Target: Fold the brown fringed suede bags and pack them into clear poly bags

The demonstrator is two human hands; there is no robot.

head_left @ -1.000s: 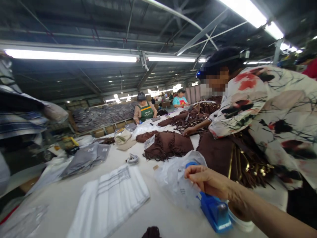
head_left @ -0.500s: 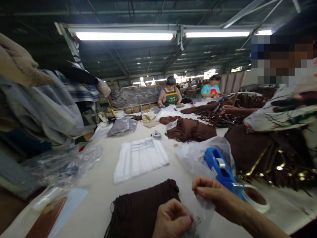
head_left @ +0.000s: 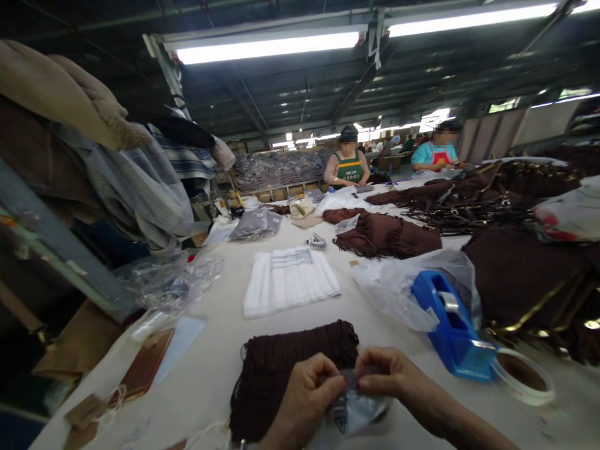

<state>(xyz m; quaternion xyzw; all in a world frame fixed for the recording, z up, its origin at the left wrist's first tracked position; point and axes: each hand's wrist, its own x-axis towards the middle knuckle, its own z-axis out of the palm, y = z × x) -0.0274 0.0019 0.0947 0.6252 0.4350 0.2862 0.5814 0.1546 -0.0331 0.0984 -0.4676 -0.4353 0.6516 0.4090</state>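
Low in the head view, my left hand (head_left: 307, 397) pinches one side of a small clear plastic bag (head_left: 359, 409) with dark print. The bag's other side is between the closed fingers of my right hand (head_left: 387, 375), close beside the left. A folded dark brown fringed cloth (head_left: 281, 369) lies on the table under and behind my left hand. Further back rests a folded white cloth (head_left: 290, 281). To the right of my hands stand a blue tape dispenser (head_left: 452, 331) and a roll of white tape (head_left: 525, 377).
Brown fringed pieces (head_left: 394, 234) and crumpled plastic (head_left: 398, 284) cover the table's right and back. At left lie a phone-like brown object (head_left: 147, 362), tags (head_left: 87, 412) and clear bags (head_left: 173, 281). A metal post (head_left: 60, 244) rises at left. Two people (head_left: 349, 165) work far back.
My hands have come together at the small bag, the right one moving left and down. The view has turned, so the table appears shifted right. The nearby person at right has mostly left the view.
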